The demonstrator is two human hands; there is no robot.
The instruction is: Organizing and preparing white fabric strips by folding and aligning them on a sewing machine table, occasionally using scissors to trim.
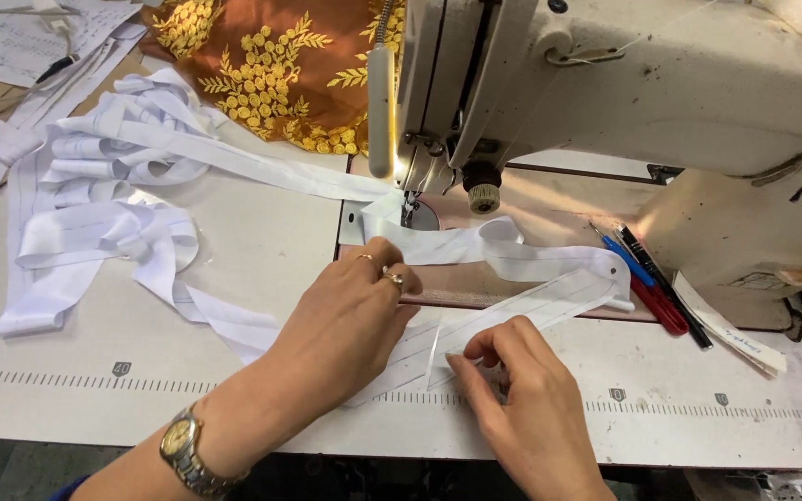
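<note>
A long white fabric strip (pixel 522 297) runs from the sewing machine's needle area (pixel 412 206) across the machine bed toward me. My left hand (pixel 350 320), with rings and a wristwatch, rests flat on the strip near the needle plate. My right hand (pixel 522 408) pinches the strip's near end with thumb and forefinger at the table's front. A heap of the same white strip (pixel 109 199) lies to the left, one length leading to the needle.
The cream sewing machine body (pixel 679 83) fills the upper right. Orange cloth with gold embroidery (pixel 262 65) lies behind. Blue, red and black pens (pixel 652 283) lie right of the bed. Papers (pixel 30 37) sit far left. A ruler scale (pixel 85 380) runs along the table.
</note>
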